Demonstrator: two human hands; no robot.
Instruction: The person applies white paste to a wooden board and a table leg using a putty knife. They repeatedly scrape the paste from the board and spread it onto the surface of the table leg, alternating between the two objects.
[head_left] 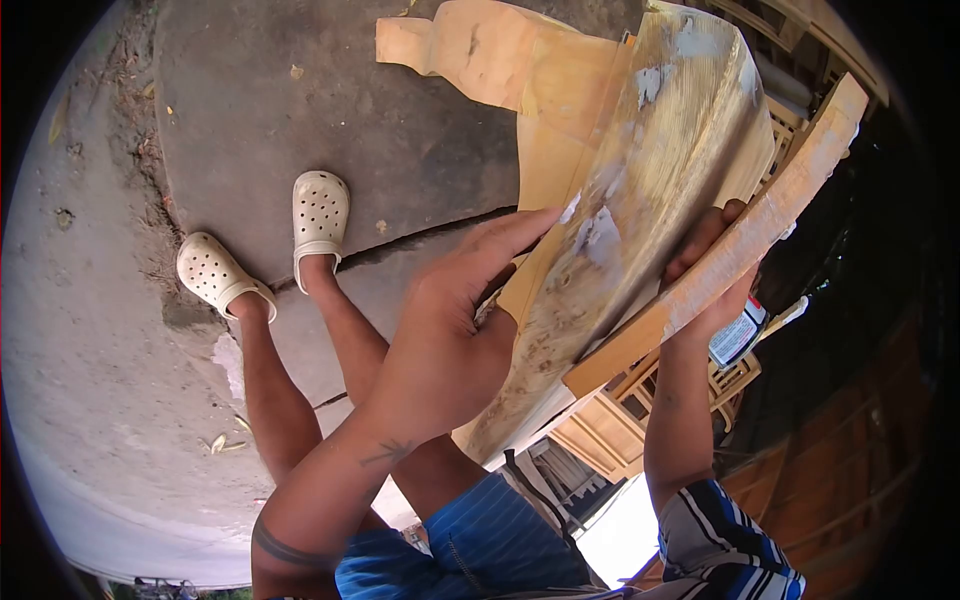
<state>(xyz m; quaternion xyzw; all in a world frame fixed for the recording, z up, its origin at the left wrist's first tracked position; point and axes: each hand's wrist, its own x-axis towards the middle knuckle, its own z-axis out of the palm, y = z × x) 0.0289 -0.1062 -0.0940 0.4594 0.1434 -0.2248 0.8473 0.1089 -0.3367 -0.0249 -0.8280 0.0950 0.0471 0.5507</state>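
My left hand [450, 320] reaches across to a thick, pale carved wooden piece [640, 190], its extended finger close to the surface. A small whitish bit [570, 208] shows at that fingertip; the other fingers are curled, and what they hold is hidden. Patches of light grey filler [598, 238] lie on the wood's grainy face. On the right, my right hand [705, 255] wraps round a long, flat wooden strip [720, 250] smeared with whitish filler. The strip slants beside the carved piece, its lower end close to that piece's edge.
A labelled container [738, 332] shows behind my right hand, with a pale stick [785, 318] beside it. Slatted wooden furniture [600, 435] stands behind the carved piece. My feet, in light clogs [322, 215], are on the concrete floor [240, 110].
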